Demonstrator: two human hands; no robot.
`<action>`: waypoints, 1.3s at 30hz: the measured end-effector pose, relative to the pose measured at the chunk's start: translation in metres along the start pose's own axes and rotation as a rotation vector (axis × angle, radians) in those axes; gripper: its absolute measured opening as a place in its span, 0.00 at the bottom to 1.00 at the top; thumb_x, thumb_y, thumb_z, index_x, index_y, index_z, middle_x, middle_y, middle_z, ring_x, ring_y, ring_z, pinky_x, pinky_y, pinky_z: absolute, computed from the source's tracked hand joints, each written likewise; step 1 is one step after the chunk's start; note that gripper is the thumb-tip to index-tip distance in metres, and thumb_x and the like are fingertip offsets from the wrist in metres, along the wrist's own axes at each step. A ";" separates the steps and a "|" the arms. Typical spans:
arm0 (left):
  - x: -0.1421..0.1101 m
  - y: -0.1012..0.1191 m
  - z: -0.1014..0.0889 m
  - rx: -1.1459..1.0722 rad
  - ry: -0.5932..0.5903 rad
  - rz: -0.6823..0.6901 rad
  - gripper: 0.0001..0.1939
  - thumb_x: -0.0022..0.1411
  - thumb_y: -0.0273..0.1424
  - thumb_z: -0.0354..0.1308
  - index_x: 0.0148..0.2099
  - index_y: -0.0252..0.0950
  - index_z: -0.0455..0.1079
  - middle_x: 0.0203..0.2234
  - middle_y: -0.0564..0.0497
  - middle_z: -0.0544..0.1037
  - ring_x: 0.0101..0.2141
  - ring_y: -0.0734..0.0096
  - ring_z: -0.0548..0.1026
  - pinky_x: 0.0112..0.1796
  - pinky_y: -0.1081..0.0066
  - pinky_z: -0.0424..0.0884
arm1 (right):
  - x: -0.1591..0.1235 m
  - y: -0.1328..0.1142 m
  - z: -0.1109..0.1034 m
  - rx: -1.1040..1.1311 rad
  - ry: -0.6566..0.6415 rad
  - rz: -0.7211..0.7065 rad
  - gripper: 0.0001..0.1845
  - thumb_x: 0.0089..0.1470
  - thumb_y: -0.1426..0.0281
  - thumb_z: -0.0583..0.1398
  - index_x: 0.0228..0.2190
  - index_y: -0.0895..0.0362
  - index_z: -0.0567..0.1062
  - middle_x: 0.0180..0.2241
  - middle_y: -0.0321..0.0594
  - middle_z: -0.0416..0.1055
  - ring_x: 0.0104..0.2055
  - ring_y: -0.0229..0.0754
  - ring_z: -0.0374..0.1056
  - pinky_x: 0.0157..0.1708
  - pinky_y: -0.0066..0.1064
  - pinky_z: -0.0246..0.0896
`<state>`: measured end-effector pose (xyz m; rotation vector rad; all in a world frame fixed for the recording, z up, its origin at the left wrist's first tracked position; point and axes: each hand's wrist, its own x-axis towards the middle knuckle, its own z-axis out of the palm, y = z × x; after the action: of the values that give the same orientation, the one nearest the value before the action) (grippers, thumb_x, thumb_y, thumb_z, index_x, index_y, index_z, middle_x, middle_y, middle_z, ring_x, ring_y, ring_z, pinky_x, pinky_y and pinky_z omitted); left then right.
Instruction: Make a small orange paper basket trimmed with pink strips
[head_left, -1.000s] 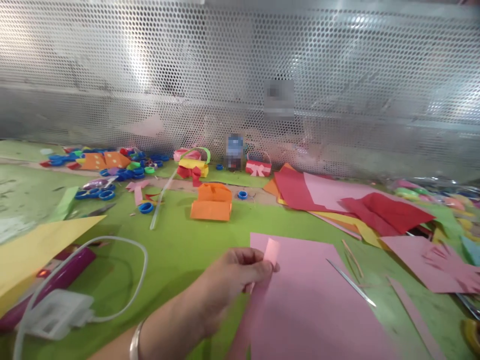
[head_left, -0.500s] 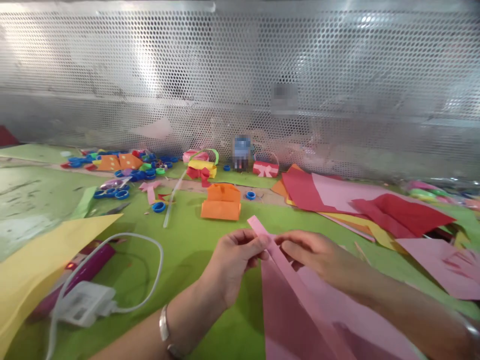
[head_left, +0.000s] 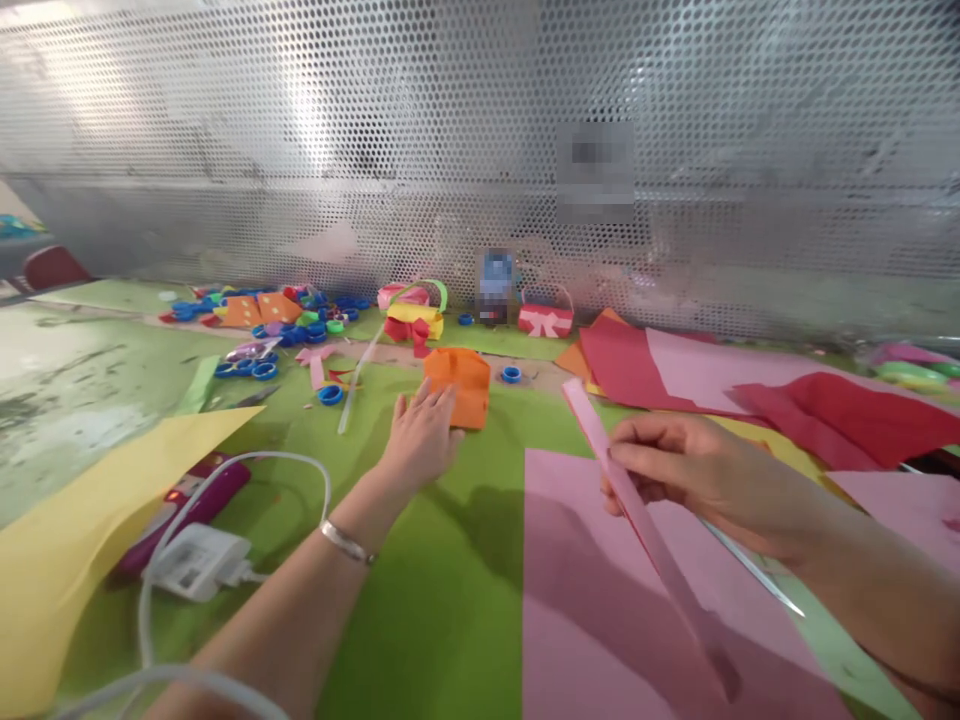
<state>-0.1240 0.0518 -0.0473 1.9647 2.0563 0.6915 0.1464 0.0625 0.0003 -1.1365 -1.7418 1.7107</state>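
Observation:
My right hand (head_left: 675,465) pinches a long folded pink paper strip (head_left: 637,510) between thumb and fingers, held slanting above a large pink paper sheet (head_left: 570,620). A thin pointed metal blade (head_left: 757,575) shows below that hand; its other end is hidden, so I cannot tell whether it is held. My left hand (head_left: 424,430) reaches forward, fingers stretched out, over the lower left of a small folded orange paper purse (head_left: 469,385). The fingertips overlap the purse, and whether they press on it is unclear.
Finished paper purses, a yellow one (head_left: 414,322) and a red one (head_left: 545,320), stand near the perforated metal wall (head_left: 450,120). Blue-handled scissors (head_left: 247,368) lie left. A white charger (head_left: 202,560) with cable lies by yellow paper (head_left: 112,510). Red paper (head_left: 622,375) lies right.
My left hand has let go of the pink strip and moved forward to the orange purse. My right hand has lifted the strip to the right, off the pink sheet.

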 end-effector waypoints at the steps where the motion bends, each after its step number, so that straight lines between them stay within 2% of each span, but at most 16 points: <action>1: 0.000 0.000 0.001 0.052 -0.005 0.002 0.29 0.55 0.23 0.55 0.61 0.37 0.62 0.58 0.39 0.67 0.63 0.48 0.54 0.60 0.41 0.43 | -0.001 -0.001 -0.002 -0.038 -0.030 -0.019 0.08 0.52 0.64 0.62 0.27 0.56 0.72 0.24 0.35 0.71 0.28 0.37 0.68 0.32 0.31 0.63; 3: 0.000 0.001 0.001 0.130 -0.016 0.016 0.28 0.56 0.26 0.56 0.60 0.38 0.63 0.55 0.39 0.69 0.60 0.46 0.61 0.58 0.42 0.50 | -0.002 -0.003 -0.005 -0.126 -0.070 -0.061 0.03 0.52 0.69 0.61 0.28 0.55 0.72 0.24 0.33 0.71 0.29 0.37 0.67 0.31 0.29 0.61; 6: -0.003 0.007 0.000 0.185 -0.037 0.062 0.30 0.53 0.31 0.62 0.59 0.36 0.65 0.51 0.40 0.70 0.53 0.47 0.68 0.54 0.49 0.62 | -0.006 -0.009 -0.009 -0.224 -0.082 -0.093 0.02 0.53 0.71 0.58 0.28 0.55 0.70 0.27 0.36 0.73 0.33 0.40 0.69 0.33 0.31 0.61; 10: -0.015 0.023 -0.001 0.175 -0.060 0.174 0.29 0.51 0.33 0.64 0.57 0.34 0.68 0.45 0.43 0.72 0.46 0.54 0.72 0.49 0.56 0.69 | -0.006 -0.012 -0.008 -0.296 -0.034 -0.113 0.03 0.54 0.70 0.55 0.30 0.54 0.68 0.26 0.34 0.70 0.30 0.37 0.67 0.31 0.29 0.61; 13: -0.025 0.033 0.003 0.144 -0.054 0.252 0.28 0.49 0.29 0.65 0.55 0.34 0.69 0.45 0.43 0.71 0.47 0.55 0.72 0.50 0.58 0.69 | 0.000 -0.009 -0.004 -0.458 0.084 -0.094 0.05 0.54 0.68 0.54 0.29 0.54 0.69 0.25 0.33 0.67 0.27 0.36 0.63 0.27 0.28 0.58; 16: -0.031 0.039 0.008 0.115 -0.044 0.304 0.28 0.48 0.26 0.65 0.54 0.35 0.70 0.46 0.43 0.72 0.48 0.54 0.71 0.51 0.57 0.68 | 0.006 -0.005 0.001 -0.639 0.211 -0.099 0.10 0.53 0.64 0.55 0.23 0.55 0.68 0.21 0.32 0.64 0.24 0.35 0.59 0.23 0.27 0.52; 19: -0.032 0.040 0.013 0.073 -0.021 0.364 0.28 0.48 0.24 0.64 0.53 0.34 0.70 0.46 0.44 0.74 0.49 0.53 0.71 0.52 0.54 0.67 | 0.006 -0.001 0.003 -0.694 0.302 -0.097 0.12 0.52 0.63 0.55 0.20 0.54 0.66 0.19 0.32 0.64 0.22 0.35 0.60 0.21 0.27 0.51; 24: -0.033 0.042 0.017 -0.003 -0.015 0.413 0.28 0.48 0.21 0.63 0.53 0.36 0.69 0.47 0.45 0.77 0.48 0.54 0.72 0.52 0.51 0.66 | 0.006 0.001 0.005 -0.523 0.299 -0.031 0.05 0.54 0.69 0.54 0.26 0.54 0.65 0.21 0.31 0.70 0.22 0.35 0.66 0.23 0.25 0.57; 25: -0.033 0.042 0.017 -0.017 -0.020 0.414 0.28 0.48 0.21 0.62 0.53 0.37 0.69 0.47 0.46 0.77 0.48 0.54 0.72 0.52 0.51 0.66 | 0.007 0.000 0.006 -0.473 0.302 -0.033 0.03 0.53 0.68 0.55 0.28 0.54 0.66 0.22 0.31 0.70 0.22 0.34 0.66 0.23 0.25 0.58; 27: -0.033 0.044 0.017 -0.036 -0.038 0.412 0.29 0.48 0.20 0.62 0.54 0.37 0.68 0.48 0.46 0.76 0.49 0.54 0.72 0.52 0.50 0.66 | 0.008 -0.001 0.006 -0.426 0.299 -0.027 0.05 0.52 0.66 0.57 0.30 0.54 0.70 0.22 0.32 0.69 0.22 0.35 0.65 0.23 0.26 0.58; 32: -0.034 0.046 0.015 -0.052 -0.084 0.376 0.30 0.48 0.20 0.61 0.55 0.39 0.67 0.49 0.45 0.76 0.50 0.54 0.72 0.55 0.47 0.63 | 0.010 -0.003 0.009 -0.499 0.250 0.005 0.12 0.49 0.61 0.59 0.21 0.55 0.71 0.17 0.31 0.63 0.20 0.33 0.57 0.19 0.26 0.49; 39: -0.036 0.047 0.016 -0.053 -0.090 0.395 0.30 0.48 0.20 0.62 0.54 0.40 0.66 0.49 0.46 0.76 0.50 0.55 0.73 0.55 0.47 0.63 | 0.011 0.000 0.013 -0.572 0.335 -0.025 0.10 0.46 0.66 0.59 0.18 0.55 0.67 0.16 0.29 0.60 0.20 0.34 0.54 0.19 0.27 0.47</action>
<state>-0.0722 0.0196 -0.0454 2.3490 1.5954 0.7055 0.1298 0.0630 -0.0037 -1.5196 -2.0582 0.9421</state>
